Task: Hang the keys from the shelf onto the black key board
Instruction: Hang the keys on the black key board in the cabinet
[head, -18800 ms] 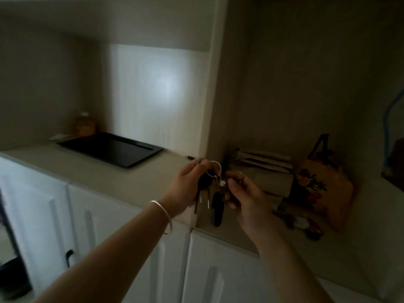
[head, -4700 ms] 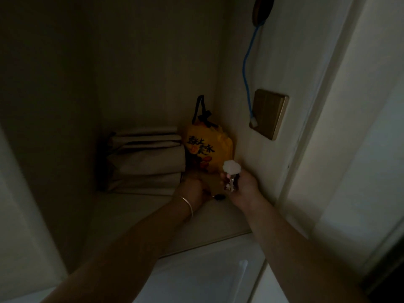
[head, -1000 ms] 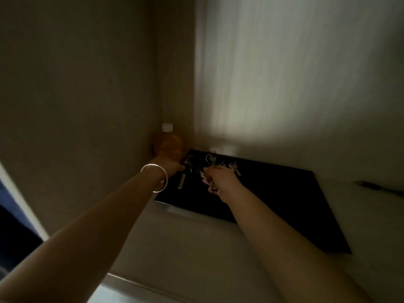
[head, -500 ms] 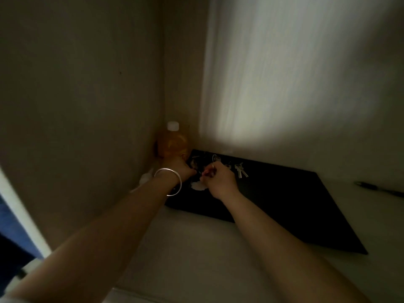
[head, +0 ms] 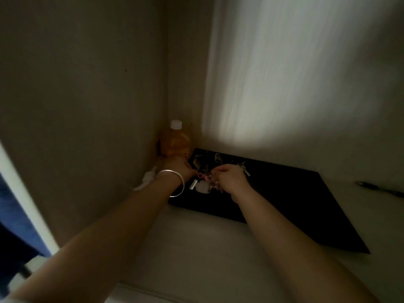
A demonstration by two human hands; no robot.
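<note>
At the far left we see a strip of blue fabric (head: 13,217) past a pale vertical edge (head: 24,193), then the shelf's dim side wall (head: 87,106). In the back left corner of the shelf (head: 196,248) something white and crumpled (head: 145,181) lies against that wall, and behind it stands a bottle of orange liquid (head: 176,142) with a white cap, just beside the black key board (head: 284,204), which lies flat along the back wall. Our left hand (head: 179,168), a silver bangle (head: 172,182) on its wrist, reaches over the board's back left corner with fingers curled toward a small pink piece (head: 202,176); whether it grips anything we cannot tell. The bunch of keys (head: 204,182), with a white fluffy charm, sits between our hands on the board. Our right hand (head: 229,179) is closed, thumb and forefinger pinching at the bunch. More keys (head: 243,168) lie on the board just behind it. Far right, a dark pen (head: 380,190) rests on the shelf beyond the board's right edge.
</note>
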